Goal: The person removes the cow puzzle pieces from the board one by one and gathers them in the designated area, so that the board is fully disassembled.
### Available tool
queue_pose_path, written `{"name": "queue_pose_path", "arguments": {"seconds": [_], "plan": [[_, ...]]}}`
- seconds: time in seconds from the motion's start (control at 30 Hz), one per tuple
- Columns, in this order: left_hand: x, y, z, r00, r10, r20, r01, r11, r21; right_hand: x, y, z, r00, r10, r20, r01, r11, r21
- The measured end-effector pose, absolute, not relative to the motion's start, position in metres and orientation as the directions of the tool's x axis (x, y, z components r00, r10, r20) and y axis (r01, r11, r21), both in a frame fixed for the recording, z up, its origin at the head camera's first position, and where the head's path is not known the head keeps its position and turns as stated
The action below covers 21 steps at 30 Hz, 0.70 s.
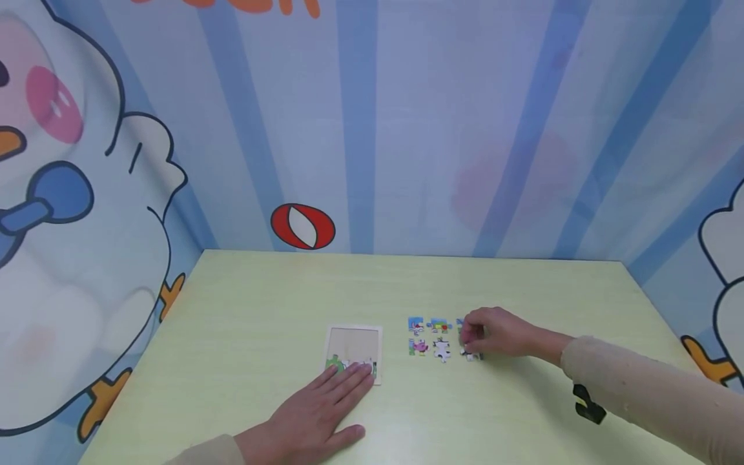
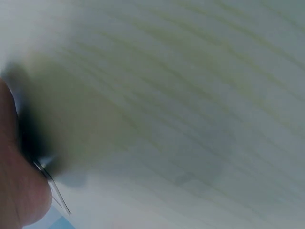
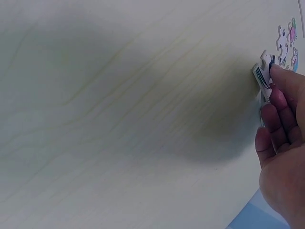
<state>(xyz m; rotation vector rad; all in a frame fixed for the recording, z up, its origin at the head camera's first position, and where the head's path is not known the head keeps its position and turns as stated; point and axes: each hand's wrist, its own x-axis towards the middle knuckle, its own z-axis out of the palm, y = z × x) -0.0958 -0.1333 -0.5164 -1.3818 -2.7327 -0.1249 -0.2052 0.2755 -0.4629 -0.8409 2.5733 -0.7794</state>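
A shallow puzzle tray [image 1: 380,342] with a pale rim lies mid-table, its lower part filled with printed pieces [image 1: 337,363]. My left hand [image 1: 320,410] lies flat with straight fingers, the fingertips resting on those pieces and the tray's lower side. To the right, my right hand [image 1: 496,332] is over the rightmost loose pieces. In the right wrist view, its thumb and fingers [image 3: 281,102] pinch a jigsaw puzzle piece [image 3: 262,76], white with dark stripes, which appears tilted. The left wrist view shows only part of the left hand [image 2: 21,186] and blurred tabletop.
Several loose puzzle pieces lie in rows between the tray and my right hand, among them a pink-printed piece [image 1: 419,347] and a black-and-white piece [image 1: 442,349]. The pale wooden table [image 1: 261,297] ends at a striped blue cartoon backdrop [image 1: 407,129].
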Motion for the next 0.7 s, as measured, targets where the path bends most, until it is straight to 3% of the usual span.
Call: {"name": "queue_pose_path", "arguments": {"seconds": [0.7], "plan": [[-0.0960,-0.1338,-0.5205,-0.599,0.794,0.101,0.799,0.601,0.013,-0.2011,0.2807,-0.4652,-0.797,-0.595,-0.104,-0.446,0.696,-0.563]]}}
